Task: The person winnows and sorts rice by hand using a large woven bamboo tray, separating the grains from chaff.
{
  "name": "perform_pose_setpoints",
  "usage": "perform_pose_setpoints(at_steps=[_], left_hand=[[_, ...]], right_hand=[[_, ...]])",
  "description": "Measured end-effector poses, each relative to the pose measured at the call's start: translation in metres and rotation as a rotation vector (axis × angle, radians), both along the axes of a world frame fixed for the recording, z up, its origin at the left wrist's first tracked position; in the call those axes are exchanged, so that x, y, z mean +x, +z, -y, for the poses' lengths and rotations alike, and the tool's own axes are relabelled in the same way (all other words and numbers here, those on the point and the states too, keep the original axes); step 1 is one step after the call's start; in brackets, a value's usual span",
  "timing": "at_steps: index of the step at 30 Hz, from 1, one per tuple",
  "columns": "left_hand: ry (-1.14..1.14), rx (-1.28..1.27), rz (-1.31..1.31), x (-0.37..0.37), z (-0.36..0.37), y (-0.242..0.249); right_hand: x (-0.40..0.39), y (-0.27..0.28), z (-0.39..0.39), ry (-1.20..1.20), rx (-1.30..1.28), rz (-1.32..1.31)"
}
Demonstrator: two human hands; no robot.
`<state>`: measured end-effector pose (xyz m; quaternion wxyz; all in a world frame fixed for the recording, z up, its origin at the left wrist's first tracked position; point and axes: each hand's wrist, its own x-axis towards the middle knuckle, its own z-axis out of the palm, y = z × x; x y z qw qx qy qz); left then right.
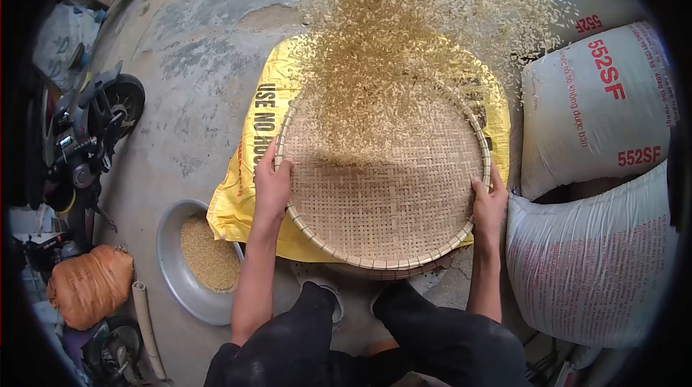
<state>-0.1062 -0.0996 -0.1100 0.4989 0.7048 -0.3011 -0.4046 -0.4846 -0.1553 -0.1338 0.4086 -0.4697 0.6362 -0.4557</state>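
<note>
A round woven bamboo tray (389, 199) is held in front of me over a yellow sack (245, 171) spread on the concrete. My left hand (272, 184) grips the tray's left rim. On the right rim my right hand (490, 203) is clamped. A cloud of rice grains (375, 48) hangs in the air above the tray's far half, and the near half of the tray is bare weave. Loose grains lie scattered on the sack and on the ground beyond.
A metal basin (176, 272) holding grain sits on the floor at my left. Two full white sacks (598, 106) marked 552SF stand at the right. A motorbike (86, 135) and an orange bag (90, 282) are at the far left.
</note>
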Motion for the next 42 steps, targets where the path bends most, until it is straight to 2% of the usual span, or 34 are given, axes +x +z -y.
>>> perform_pose_setpoints(at_steps=[1,5,7,11,13,14,15,17,18,19,21,22,23,25,27,29,30,31,33,34,35,37,38,39,41,42], left_hand=[[-0.028,-0.010,-0.043,-0.003,0.000,0.004],[-0.114,-0.092,-0.029,-0.008,0.015,-0.009],[-0.100,-0.100,-0.049,-0.017,0.017,-0.006],[-0.086,-0.092,-0.110,-0.016,0.016,-0.017],[-0.012,-0.176,-0.298,-0.013,0.011,-0.007],[-0.011,-0.226,-0.309,-0.016,0.008,0.001],[-0.012,-0.228,-0.306,-0.020,0.008,0.002],[-0.118,-0.313,0.134,-0.034,0.009,0.003],[-0.134,-0.313,0.181,-0.038,0.015,0.006],[-0.131,-0.312,0.181,-0.030,0.021,0.016],[-0.097,-0.113,-0.203,-0.004,0.025,0.037],[-0.087,-0.159,-0.264,0.003,0.021,0.040],[-0.092,-0.160,-0.267,-0.007,0.018,0.037],[-0.068,-0.301,0.039,-0.033,0.012,0.037],[-0.146,-0.247,0.080,-0.027,0.017,0.043],[-0.125,-0.247,-0.153,-0.020,0.019,0.053],[-0.130,-0.195,-0.223,-0.007,0.019,0.060],[-0.131,-0.195,-0.227,0.004,0.019,0.060],[-0.216,-0.036,-0.226,0.026,0.021,0.062],[-0.252,-0.005,-0.187,0.031,0.021,0.060],[-0.253,-0.006,-0.187,0.040,0.020,0.062],[-0.257,0.103,-0.124,0.058,0.018,0.070],[-0.230,0.062,-0.248,0.058,0.013,0.073],[-0.231,0.065,-0.251,0.059,0.006,0.071],[-0.191,0.105,-0.295,0.065,-0.012,0.059],[-0.180,0.122,-0.140,0.071,-0.025,0.045]], right_hand=[[0.002,0.010,-0.007,-0.017,0.032,0.095],[-0.015,0.023,-0.011,-0.090,0.033,0.124],[-0.020,0.031,-0.012,-0.116,0.082,0.059],[-0.010,0.060,-0.018,-0.100,-0.044,0.050],[0.004,0.074,-0.018,-0.089,-0.229,-0.067],[0.007,0.080,-0.015,-0.089,-0.253,-0.072],[0.001,0.078,-0.009,-0.089,-0.255,-0.068],[-0.032,0.066,0.012,-0.097,0.009,0.165],[-0.045,0.056,0.016,-0.075,0.047,0.169],[-0.034,0.057,0.013,-0.071,0.049,0.169],[-0.003,0.058,-0.003,-0.042,-0.172,0.073],[0.005,0.058,-0.006,-0.075,-0.196,0.024],[-0.004,0.051,-0.001,-0.080,-0.197,0.021],[-0.028,0.034,0.014,-0.097,-0.119,0.204],[-0.034,0.027,0.018,-0.074,-0.118,0.211],[-0.047,0.024,0.017,0.005,0.137,0.153],[-0.059,0.007,0.024,0.060,0.181,0.284],[-0.054,0.012,0.027,0.058,0.181,0.280],[-0.034,0.019,0.037,0.174,0.193,0.549],[-0.031,0.017,0.046,0.300,0.149,0.260],[-0.023,0.017,0.039,0.371,0.128,0.083],[-0.015,0.000,0.033,0.337,0.190,0.180],[-0.011,-0.012,0.029,0.306,0.201,0.217],[-0.007,-0.020,0.024,0.275,0.214,0.253],[0.015,-0.027,0.006,0.240,0.123,0.145],[0.025,-0.027,-0.003,0.238,0.158,0.227]])
